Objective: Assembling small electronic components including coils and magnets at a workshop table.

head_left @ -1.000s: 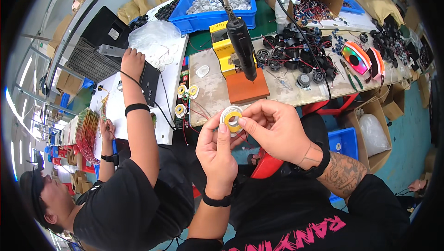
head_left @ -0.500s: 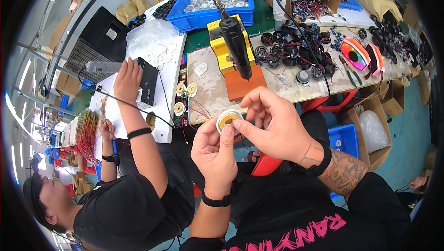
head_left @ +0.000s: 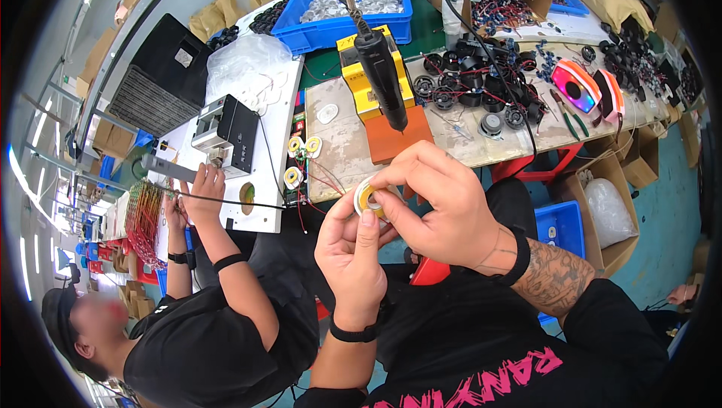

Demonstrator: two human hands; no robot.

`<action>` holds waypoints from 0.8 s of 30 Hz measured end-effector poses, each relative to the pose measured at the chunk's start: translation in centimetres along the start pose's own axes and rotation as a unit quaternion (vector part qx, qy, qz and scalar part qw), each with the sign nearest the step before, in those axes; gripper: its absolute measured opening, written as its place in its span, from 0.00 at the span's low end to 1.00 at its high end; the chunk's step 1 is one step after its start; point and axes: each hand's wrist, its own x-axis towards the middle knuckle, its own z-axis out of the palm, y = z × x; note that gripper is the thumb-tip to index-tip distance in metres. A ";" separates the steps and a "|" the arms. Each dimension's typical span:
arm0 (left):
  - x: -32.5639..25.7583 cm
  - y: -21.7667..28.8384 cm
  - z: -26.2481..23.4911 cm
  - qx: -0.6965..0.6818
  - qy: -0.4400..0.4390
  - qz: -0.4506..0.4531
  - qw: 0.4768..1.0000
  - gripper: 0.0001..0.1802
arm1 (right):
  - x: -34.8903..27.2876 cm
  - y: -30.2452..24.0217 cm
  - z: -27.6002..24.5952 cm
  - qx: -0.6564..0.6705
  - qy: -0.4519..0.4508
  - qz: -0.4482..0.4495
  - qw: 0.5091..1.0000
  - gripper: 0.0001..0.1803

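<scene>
My left hand [head_left: 352, 254] pinches the rim of a small white round disc with a yellow ring [head_left: 363, 196] between thumb and fingers. From the right, my right hand [head_left: 440, 201] has its thumb and forefinger on the yellow ring in the disc's middle. The disc is tilted and held in the air just in front of the bench's near edge. Beyond it, a black corded tool [head_left: 382, 69] points tip down over an orange pad [head_left: 398, 137], before a yellow block [head_left: 353, 77]. Several white discs with yellow rings [head_left: 312, 145] lie with thin wires to the left.
At the left, a co-worker's hand [head_left: 203, 194] holds a grey handled tool [head_left: 167, 169] near a black metal box [head_left: 239, 141]. A blue bin [head_left: 406, 21] of white parts stands behind. Black round speakers [head_left: 470, 81], green-handled pliers [head_left: 575, 121] and lit orange units [head_left: 577, 84] lie right.
The disc has tilted in my fingers, and my right fingertips have closed in over its ring. The co-worker's raised arm has come down from the black box to the grey tool.
</scene>
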 end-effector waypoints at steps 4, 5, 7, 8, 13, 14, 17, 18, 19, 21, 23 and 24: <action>0.0 0.7 0.1 -0.105 0.011 -0.059 0.993 0.19 | -0.1 -0.5 -0.1 0.021 -0.015 0.047 0.999 0.08; 0.0 0.8 0.2 -0.106 0.011 -0.057 0.993 0.19 | -0.1 -0.5 -0.1 0.021 -0.016 0.045 0.999 0.08; -0.1 0.9 0.6 -0.065 0.041 -0.037 0.996 0.19 | -0.2 -0.4 0.0 0.019 -0.018 0.042 0.999 0.08; 0.0 0.8 0.5 -0.066 0.041 -0.036 0.996 0.19 | -0.2 -0.5 0.0 0.019 -0.018 0.041 0.999 0.08; -0.2 0.8 0.4 -0.012 0.040 0.000 0.999 0.18 | 0.0 -0.8 0.1 0.020 -0.017 0.034 0.999 0.08; -0.2 0.8 0.2 -0.013 0.039 0.000 0.999 0.18 | 0.1 -0.9 0.1 0.019 -0.017 0.033 0.999 0.08; -0.2 0.8 -0.2 -0.028 0.011 0.002 1.000 0.19 | 0.1 -1.0 0.3 0.012 -0.003 0.040 0.999 0.08; -0.2 0.8 -0.2 -0.022 0.014 0.005 1.000 0.18 | 0.1 -1.0 0.4 0.007 0.000 0.037 0.999 0.07; -0.2 0.8 -0.2 -0.018 0.016 0.009 1.000 0.18 | 0.1 -1.1 0.4 0.001 0.002 0.035 0.999 0.07; -0.3 0.7 -0.1 0.004 0.025 0.024 0.999 0.17 | 0.0 -0.9 0.7 -0.005 0.004 0.020 1.000 0.08; -0.3 0.6 0.0 0.026 0.034 0.039 0.998 0.17 | 0.0 -0.7 0.8 -0.010 0.006 0.005 1.000 0.08; -0.3 0.6 -0.1 0.039 0.033 0.048 0.998 0.17 | 0.0 -0.7 0.8 -0.009 0.007 0.000 1.000 0.08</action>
